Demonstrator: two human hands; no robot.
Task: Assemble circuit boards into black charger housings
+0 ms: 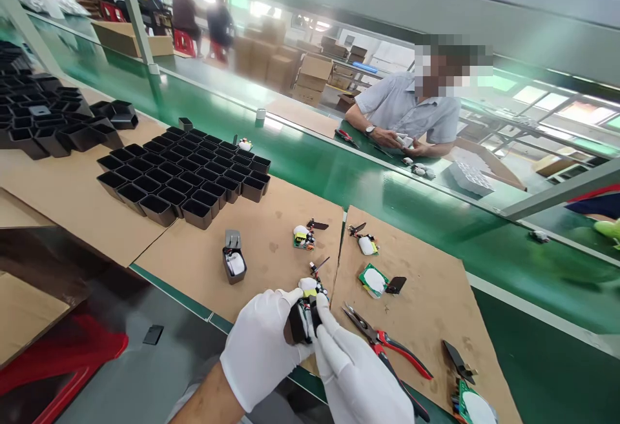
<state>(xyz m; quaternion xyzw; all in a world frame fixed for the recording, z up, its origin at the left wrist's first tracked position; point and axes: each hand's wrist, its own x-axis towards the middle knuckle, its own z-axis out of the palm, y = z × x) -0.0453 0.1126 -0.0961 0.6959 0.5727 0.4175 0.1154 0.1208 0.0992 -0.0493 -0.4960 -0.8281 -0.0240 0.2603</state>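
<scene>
Between my two white-gloved hands is a small black plastic charger case (294,326), held at the cardboard's front edge with its open side showing wires and white parts inside. My left hand (261,337) wraps round the case from the left. On the other side my right hand (356,372) presses its closed fingers against the case's edge. Just beyond my fingertips lies a circuit board (309,285) with a white pad and yellow part, partly hidden. To the left stands another black case (235,264) with a board inside and its pin plate raised.
Long-nose pliers (372,337) with red-black handles lie to the right. Several boards with black plates, such as this green one (374,280), lie on the cardboard (426,308). Many black cases (179,172) stand at left. Across the green belt (310,169) sits a co-worker (411,111).
</scene>
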